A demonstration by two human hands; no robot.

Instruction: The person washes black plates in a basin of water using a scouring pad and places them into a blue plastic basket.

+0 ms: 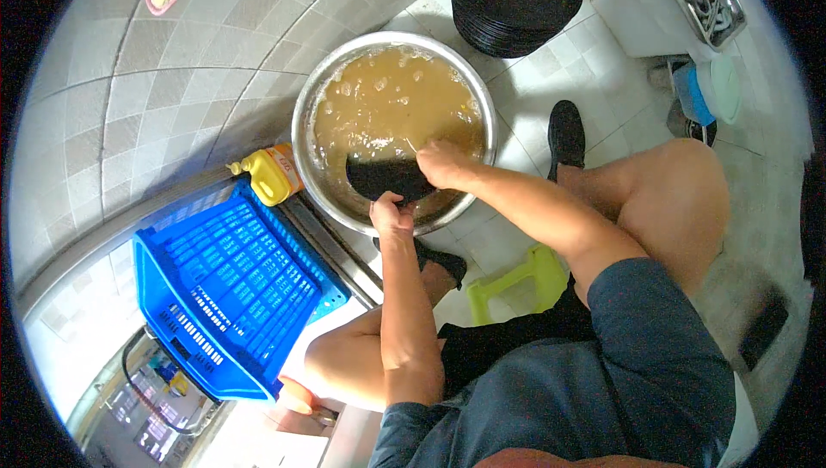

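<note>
A large round metal basin [302, 90] of cloudy brown water [387, 94] with bubbles stands on the floor before me. My left hand [392, 213] grips the near edge of a black round plate [384, 176], thumb on top. The plate is tilted, with its far part under the water. My right hand [444, 166] is bent into a fist over the plate's right side. A thin pale line shows beside its fingers; whether it is a tool or a splash is unclear, and the palm side is hidden.
A stack of black round plates [516, 3] stands beyond the basin. At left are a yellow bottle [274, 184] and a blue plastic basket [226, 274]. A green stool [510, 281] is near my legs. Upper right, a metal tray [732, 29] holds utensils on a white box [635, 23].
</note>
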